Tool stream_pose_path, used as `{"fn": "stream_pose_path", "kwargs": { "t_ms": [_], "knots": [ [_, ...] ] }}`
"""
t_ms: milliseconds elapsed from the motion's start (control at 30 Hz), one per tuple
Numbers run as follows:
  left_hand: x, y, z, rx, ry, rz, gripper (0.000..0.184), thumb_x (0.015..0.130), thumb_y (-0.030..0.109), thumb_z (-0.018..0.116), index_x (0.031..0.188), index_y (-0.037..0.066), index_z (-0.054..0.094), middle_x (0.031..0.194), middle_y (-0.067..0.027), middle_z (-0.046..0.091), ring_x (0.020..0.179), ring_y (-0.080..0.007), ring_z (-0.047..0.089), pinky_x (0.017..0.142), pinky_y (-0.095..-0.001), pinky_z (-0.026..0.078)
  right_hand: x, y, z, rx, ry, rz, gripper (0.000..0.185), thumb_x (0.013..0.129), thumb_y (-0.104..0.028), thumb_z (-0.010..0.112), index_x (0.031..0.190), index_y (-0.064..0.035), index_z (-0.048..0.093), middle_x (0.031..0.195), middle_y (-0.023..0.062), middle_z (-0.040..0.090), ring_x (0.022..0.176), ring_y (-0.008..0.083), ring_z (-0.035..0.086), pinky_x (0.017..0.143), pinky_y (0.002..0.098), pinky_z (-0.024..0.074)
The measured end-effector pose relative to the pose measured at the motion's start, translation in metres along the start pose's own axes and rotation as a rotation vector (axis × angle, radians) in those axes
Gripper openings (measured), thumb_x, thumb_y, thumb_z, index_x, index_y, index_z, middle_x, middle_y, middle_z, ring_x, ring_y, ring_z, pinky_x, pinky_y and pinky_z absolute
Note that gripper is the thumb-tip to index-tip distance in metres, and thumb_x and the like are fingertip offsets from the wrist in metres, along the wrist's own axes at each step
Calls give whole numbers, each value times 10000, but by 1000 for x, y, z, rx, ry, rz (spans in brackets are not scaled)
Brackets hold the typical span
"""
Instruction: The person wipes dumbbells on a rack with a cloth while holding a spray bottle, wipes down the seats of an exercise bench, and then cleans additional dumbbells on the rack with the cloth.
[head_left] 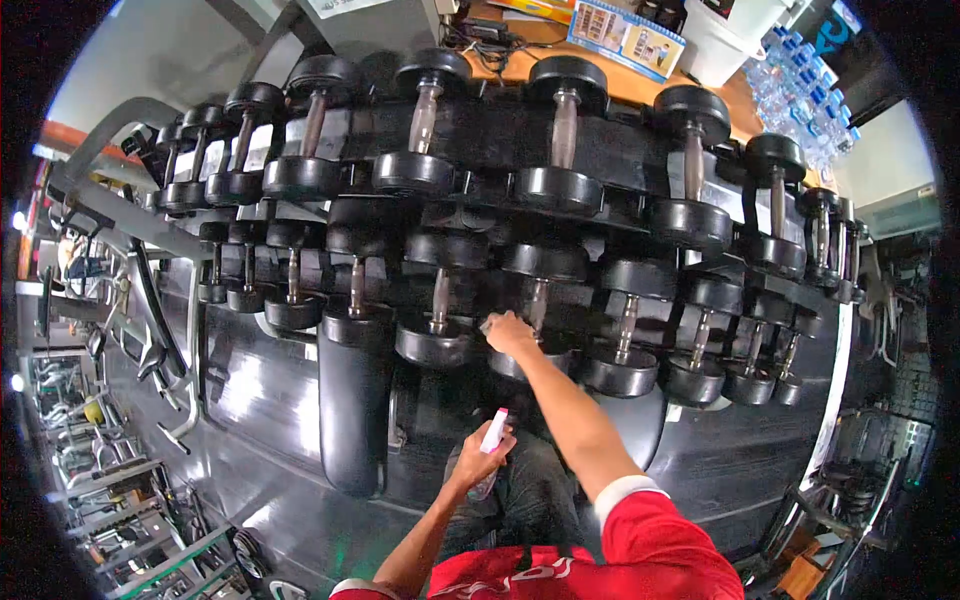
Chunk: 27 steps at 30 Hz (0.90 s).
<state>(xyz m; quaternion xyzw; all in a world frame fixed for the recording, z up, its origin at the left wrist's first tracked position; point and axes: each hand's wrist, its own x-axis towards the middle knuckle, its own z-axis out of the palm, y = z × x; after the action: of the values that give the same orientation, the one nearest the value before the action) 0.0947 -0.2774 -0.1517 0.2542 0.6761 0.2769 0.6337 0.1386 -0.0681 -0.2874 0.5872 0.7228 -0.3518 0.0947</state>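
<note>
My left hand (477,462) is wrapped round a spray bottle (494,430) with a white trigger head and a red nozzle, held low in front of my legs. The bottle's clear body is mostly hidden below my fingers. My right hand (511,335) reaches forward to a black dumbbell (543,262) in the lower row of the rack. Its curled fingers are at the near head, beside the metal handle. Something pale and greyish shows at the fingertips, too small to name. Another dumbbell (436,342) sits just left of that hand.
A two-tier rack holds several dumbbells, including an upper-row one (562,185). Black padded benches (353,420) stand below it. Behind are a wooden counter (625,88), a desk calendar (626,40), a white bin (712,50) and water bottles (795,100). Gym machines flank both sides.
</note>
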Motion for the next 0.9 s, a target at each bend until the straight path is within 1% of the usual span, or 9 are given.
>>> {"fn": "stream_pose_path", "kwargs": {
  "t_ms": [100, 200, 400, 467, 533, 633, 733, 800, 900],
  "knots": [
    [-1, 3, -1, -32, 9, 61, 257, 829, 171, 673, 1008, 9, 584, 814, -54, 628, 671, -110, 599, 539, -262, 512, 16, -5, 17, -90, 82, 82, 316, 838, -315, 508, 1056, -133, 647, 1053, 171, 631, 1022, 352, 600, 901, 450, 480],
    [-1, -4, -6, -38, 20, 81, 245, 833, 163, 667, 1002, 8, 583, 806, -41, 624, 671, -96, 595, 535, -256, 512, 25, 10, 3, -109, -220, -31, 328, 841, -308, 524, 1092, -122, 626, 1023, 173, 650, 991, 348, 612, 871, 459, 487],
    [0, -9, -7, -169, 22, 118, 189, 835, 112, 664, 983, 24, 585, 773, -5, 607, 583, -63, 572, 491, -232, 467, -46, 65, -72, 315, -274, -623, 220, 864, -140, 542, 1045, -195, 654, 981, 146, 609, 955, 348, 587, 822, 431, 471],
    [1, -9, -9, -181, 20, 118, 184, 835, 107, 664, 981, 28, 585, 771, 0, 605, 562, -61, 564, 486, -230, 460, -61, 83, -96, 315, -257, -497, 212, 834, -121, 559, 1017, -166, 655, 974, 157, 653, 942, 349, 616, 807, 442, 486],
    [0, -9, -11, -187, 29, 117, 180, 834, 102, 665, 979, 31, 585, 769, 6, 604, 542, -58, 557, 480, -229, 453, -66, 81, -124, -42, -305, -168, 192, 795, -166, 592, 973, -124, 650, 981, 156, 659, 957, 340, 623, 814, 454, 494],
    [1, -11, -13, -155, 38, 137, 184, 833, 102, 666, 980, 28, 584, 767, 7, 604, 540, -63, 564, 482, -228, 453, -36, 106, -89, -86, -267, 15, 234, 800, -242, 557, 967, -100, 639, 1057, 180, 626, 1007, 356, 595, 836, 457, 493],
    [5, -15, -14, -148, 52, 122, 189, 831, 100, 666, 983, 25, 583, 774, -1, 611, 535, -72, 572, 486, -230, 457, -8, 116, -33, -139, -31, 60, 234, 804, -231, 547, 944, -65, 634, 1058, 192, 615, 991, 369, 596, 840, 453, 496],
    [4, -16, -14, -111, 41, 173, 200, 829, 97, 665, 996, 21, 583, 787, -9, 621, 531, -79, 577, 487, -232, 461, -7, 117, -30, -80, -32, 139, 234, 810, -224, 538, 926, -44, 630, 1059, 193, 609, 991, 377, 589, 843, 448, 494],
    [3, -15, -14, -142, 31, 133, 209, 832, 95, 662, 1008, 19, 580, 801, -11, 625, 536, -78, 577, 487, -234, 464, -12, 123, -40, -74, -148, -45, 222, 809, -212, 534, 973, -130, 659, 1011, 166, 635, 968, 350, 611, 826, 449, 505]
  ]
}}
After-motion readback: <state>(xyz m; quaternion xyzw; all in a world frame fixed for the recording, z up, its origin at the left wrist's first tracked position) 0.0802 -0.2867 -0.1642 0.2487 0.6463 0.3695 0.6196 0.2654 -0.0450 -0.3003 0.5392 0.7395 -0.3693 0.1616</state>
